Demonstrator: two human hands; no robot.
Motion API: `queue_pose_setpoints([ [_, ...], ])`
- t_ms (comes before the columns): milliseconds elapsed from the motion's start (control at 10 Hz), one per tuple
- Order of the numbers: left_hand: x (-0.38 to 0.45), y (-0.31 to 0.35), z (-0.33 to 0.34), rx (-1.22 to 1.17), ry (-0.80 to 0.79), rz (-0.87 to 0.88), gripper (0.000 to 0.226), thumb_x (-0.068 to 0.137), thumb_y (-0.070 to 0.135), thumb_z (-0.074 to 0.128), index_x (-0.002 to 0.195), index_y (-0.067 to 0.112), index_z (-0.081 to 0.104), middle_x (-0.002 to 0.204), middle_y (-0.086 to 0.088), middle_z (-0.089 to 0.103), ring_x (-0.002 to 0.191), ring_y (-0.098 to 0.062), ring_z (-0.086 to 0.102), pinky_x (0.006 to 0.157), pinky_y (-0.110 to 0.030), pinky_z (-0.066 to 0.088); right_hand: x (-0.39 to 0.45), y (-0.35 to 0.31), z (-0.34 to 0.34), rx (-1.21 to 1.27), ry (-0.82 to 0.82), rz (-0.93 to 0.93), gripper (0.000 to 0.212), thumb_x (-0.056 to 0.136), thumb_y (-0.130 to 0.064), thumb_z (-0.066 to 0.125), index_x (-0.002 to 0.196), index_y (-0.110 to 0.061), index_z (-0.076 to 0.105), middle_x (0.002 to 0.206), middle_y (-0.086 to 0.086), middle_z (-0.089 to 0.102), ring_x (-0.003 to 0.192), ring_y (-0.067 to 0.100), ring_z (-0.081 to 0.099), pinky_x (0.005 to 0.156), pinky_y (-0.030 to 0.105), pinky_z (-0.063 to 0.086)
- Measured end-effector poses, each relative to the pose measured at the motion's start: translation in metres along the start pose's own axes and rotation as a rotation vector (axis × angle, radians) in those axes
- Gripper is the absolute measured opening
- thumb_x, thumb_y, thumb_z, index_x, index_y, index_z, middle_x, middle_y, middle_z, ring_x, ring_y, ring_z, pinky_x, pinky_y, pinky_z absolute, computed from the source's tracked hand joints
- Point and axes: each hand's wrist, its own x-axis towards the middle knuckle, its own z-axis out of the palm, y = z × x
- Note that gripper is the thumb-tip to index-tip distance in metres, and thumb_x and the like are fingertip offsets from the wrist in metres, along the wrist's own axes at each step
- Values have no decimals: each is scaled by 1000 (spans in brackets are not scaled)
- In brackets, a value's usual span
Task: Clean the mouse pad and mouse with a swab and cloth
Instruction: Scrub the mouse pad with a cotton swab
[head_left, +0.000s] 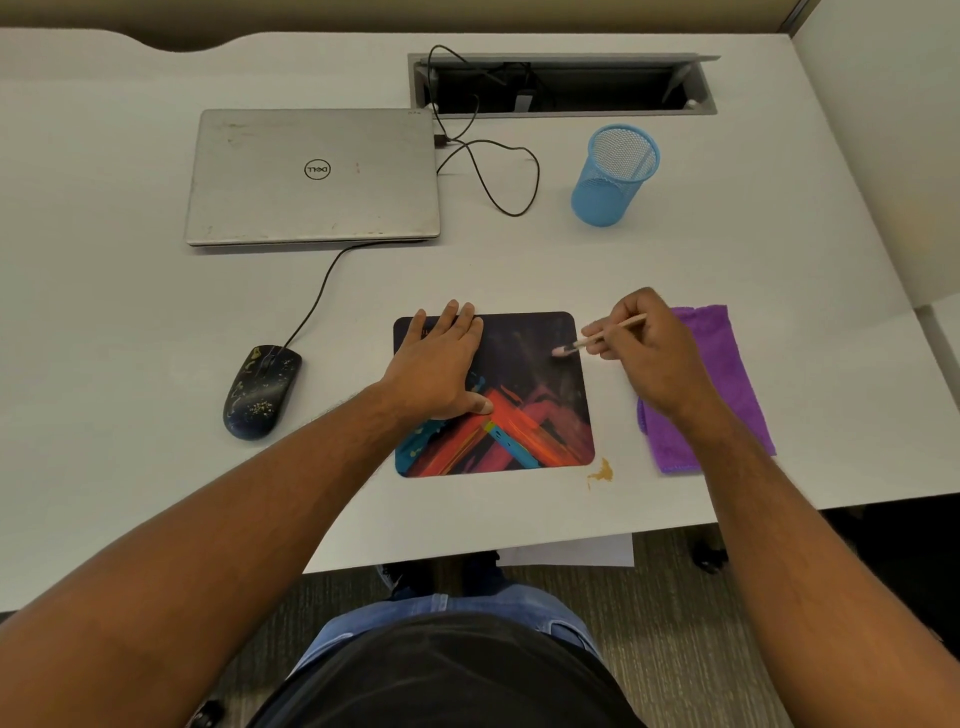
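Observation:
A dark mouse pad (540, 395) with red, orange and blue streaks lies on the white desk. My left hand (436, 364) rests flat on its left half, fingers spread. My right hand (644, 353) pinches a wooden swab (582, 343); the swab's pale tip touches the pad near its upper right edge. A black wired mouse (262, 389) speckled with yellowish stains sits to the left of the pad, apart from both hands. A purple cloth (727, 374) lies right of the pad, partly hidden under my right wrist.
A closed silver laptop (311, 176) lies at the back left, with black cables (493, 176) running to an open cable tray (561, 85). A blue mesh pen cup (613, 176) stands at the back right. A brown stain (602, 472) marks the desk by the pad's lower right corner.

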Motion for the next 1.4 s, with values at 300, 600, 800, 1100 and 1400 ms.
queue_pose_setpoints([
  [300,0,0,1,1,1,1,122,72,77,64,158,19,1,167,-3,-3,152,-23,-7,115,-47,-11,-19,14,-4,-3,36,-10,13,101,-12,55,93,-21,53,91,-1,77,81,17,75,74,42,62],
  [600,1,0,0,1,-6,-1,122,71,77,65,158,19,2,167,-3,-2,152,-23,-7,117,-49,-10,-19,16,-2,-199,-133,53,15,100,-16,56,91,-27,51,90,8,72,81,28,72,75,57,60],
  [800,1,0,1,0,-1,0,121,71,77,65,158,20,2,167,-3,-2,152,-23,-7,117,-49,-9,-15,9,5,-84,18,30,6,102,-16,55,99,-20,53,100,3,73,88,31,72,79,59,59],
  [1100,0,-1,0,-8,5,4,121,71,76,65,158,19,3,167,-3,-2,152,-23,-7,117,-49,-9,2,0,6,-31,58,13,4,105,-20,53,101,-21,54,101,0,74,89,20,73,79,48,63],
  [1400,-1,0,-2,-1,-3,8,122,72,76,65,158,17,1,167,-4,-4,152,-23,-7,118,-49,-8,-13,9,13,-244,-155,11,20,100,-18,52,87,-32,47,82,2,71,76,21,72,60,35,59],
])
